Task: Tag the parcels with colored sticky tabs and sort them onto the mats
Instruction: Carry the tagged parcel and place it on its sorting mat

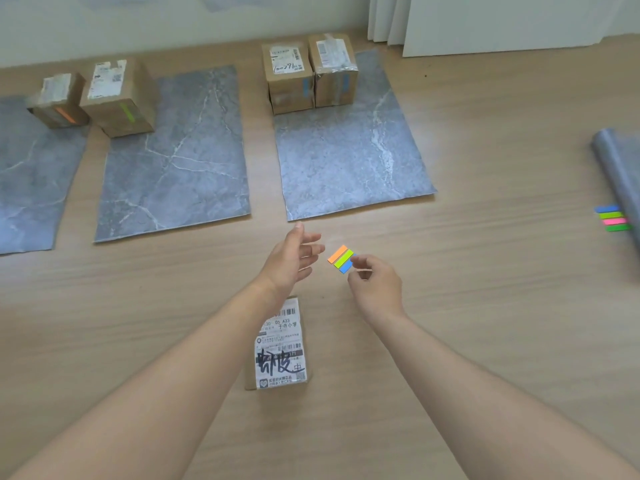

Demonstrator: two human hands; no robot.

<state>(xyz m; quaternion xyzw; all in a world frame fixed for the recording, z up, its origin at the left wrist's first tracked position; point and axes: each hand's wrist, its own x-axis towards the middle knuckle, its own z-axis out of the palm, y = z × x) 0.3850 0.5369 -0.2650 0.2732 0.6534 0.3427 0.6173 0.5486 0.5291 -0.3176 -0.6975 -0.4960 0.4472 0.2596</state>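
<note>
My right hand [375,287] pinches a small pad of sticky tabs [341,258] with orange, green and blue strips, held above the wooden floor. My left hand [294,256] hovers just left of the pad, fingers relaxed and apart, holding nothing. Under my left forearm a cardboard parcel [281,355] with a white shipping label lies on the floor. Three grey marble mats lie beyond: the left mat [27,174] bears a parcel with an orange tab [59,102], the middle mat [176,157] a parcel with a green tab [119,98], the right mat [349,157] two parcels with blue tabs [311,74].
At the right edge lies a rolled grey mat [620,171] with another set of coloured tabs [611,219] beside it. White curtains [502,22] and a wall close off the far side.
</note>
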